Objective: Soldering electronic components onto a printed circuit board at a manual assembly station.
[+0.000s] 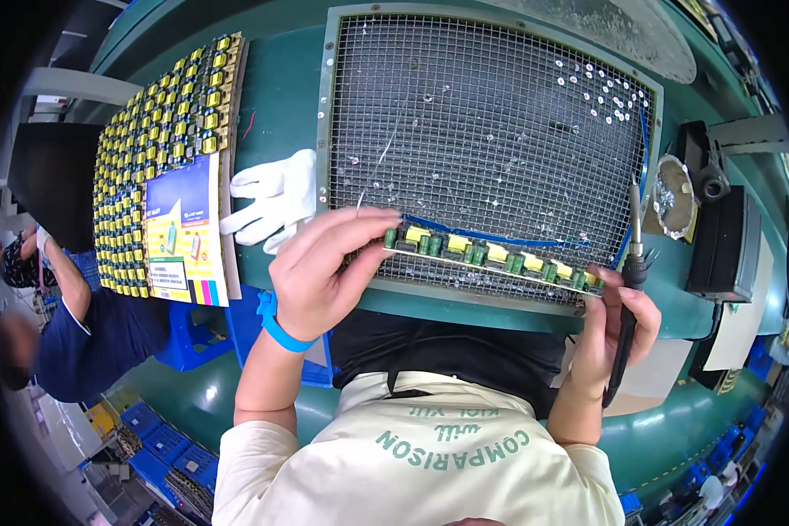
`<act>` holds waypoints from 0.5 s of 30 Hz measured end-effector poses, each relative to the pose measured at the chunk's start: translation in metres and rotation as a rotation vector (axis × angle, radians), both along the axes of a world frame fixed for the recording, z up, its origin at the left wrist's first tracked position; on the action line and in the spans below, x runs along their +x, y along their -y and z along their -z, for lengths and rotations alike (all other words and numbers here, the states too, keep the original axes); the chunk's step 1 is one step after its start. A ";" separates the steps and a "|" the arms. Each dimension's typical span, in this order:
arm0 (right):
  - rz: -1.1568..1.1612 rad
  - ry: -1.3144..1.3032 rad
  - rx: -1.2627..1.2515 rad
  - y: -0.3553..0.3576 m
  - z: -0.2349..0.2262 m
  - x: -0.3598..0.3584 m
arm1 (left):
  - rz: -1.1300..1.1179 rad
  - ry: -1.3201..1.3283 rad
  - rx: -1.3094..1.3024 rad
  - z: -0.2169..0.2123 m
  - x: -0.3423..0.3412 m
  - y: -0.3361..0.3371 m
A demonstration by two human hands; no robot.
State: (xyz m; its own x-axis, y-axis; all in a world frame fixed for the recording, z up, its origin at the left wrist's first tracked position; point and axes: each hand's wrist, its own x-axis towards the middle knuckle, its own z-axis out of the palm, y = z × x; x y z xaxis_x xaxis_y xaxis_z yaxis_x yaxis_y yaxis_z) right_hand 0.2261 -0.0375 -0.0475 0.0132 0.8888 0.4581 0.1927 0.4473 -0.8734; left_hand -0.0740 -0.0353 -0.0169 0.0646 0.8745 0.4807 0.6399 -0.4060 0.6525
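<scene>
A long narrow circuit board strip, lined with yellow transformers and green cylindrical parts, is stretched between my two hands over the near edge of a wire mesh tray. My left hand pinches its left end; a thin silvery wire runs up from those fingers across the mesh. Its right end rests in the fingers of my right hand, which also keeps hold of a soldering iron with a black handle, tip pointing away from me. A blue wrist strap circles my left wrist.
Left of the tray lie a white glove and a large panel of similar boards with a printed colour sheet. On the right stand a round tip-cleaning dish and a black box. Another person sits at far left.
</scene>
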 end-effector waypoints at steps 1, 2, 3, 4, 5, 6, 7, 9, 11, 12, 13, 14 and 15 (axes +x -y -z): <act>0.010 -0.036 -0.025 0.001 -0.002 0.000 | 0.001 0.009 -0.029 -0.004 0.002 0.003; 0.007 -0.039 -0.014 0.000 -0.003 0.000 | -0.001 0.015 -0.054 -0.009 0.003 0.004; 0.017 -0.077 -0.029 -0.001 -0.004 0.003 | -0.003 0.012 -0.041 -0.013 0.004 0.005; 0.025 -0.116 -0.044 -0.002 -0.005 0.006 | 0.005 0.060 -0.087 -0.017 0.005 0.007; 0.034 -0.154 -0.059 -0.003 -0.006 0.008 | 0.014 0.108 -0.131 -0.021 0.006 0.009; 0.030 -0.158 -0.046 -0.005 -0.005 0.008 | 0.024 0.156 -0.176 -0.024 0.007 0.011; 0.039 -0.173 -0.048 -0.006 -0.005 0.010 | 0.023 0.155 -0.166 -0.025 0.009 0.013; 0.056 -0.204 -0.055 -0.008 -0.004 0.011 | 0.010 0.160 -0.136 -0.025 0.012 0.016; 0.028 -0.233 -0.034 -0.012 -0.006 0.013 | 0.003 0.164 -0.116 -0.025 0.014 0.014; 0.000 -0.263 -0.026 -0.012 -0.008 0.013 | 0.006 0.175 -0.077 -0.025 0.016 0.013; -0.027 -0.292 -0.018 -0.013 -0.009 0.014 | 0.010 0.187 -0.038 -0.025 0.018 0.012; -0.029 -0.290 -0.019 -0.013 -0.010 0.013 | 0.014 0.199 0.000 -0.025 0.019 0.012; -0.008 -0.293 -0.004 -0.015 -0.011 0.010 | 0.012 0.201 -0.001 -0.024 0.020 0.012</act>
State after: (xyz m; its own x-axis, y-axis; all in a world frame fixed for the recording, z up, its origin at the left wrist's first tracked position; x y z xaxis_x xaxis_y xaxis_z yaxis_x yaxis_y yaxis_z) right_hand 0.2360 -0.0227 -0.0363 0.1373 0.8911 0.4325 -0.0721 0.4445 -0.8929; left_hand -0.0541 -0.0474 0.0072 -0.0223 0.8746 0.4844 0.4915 -0.4123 0.7671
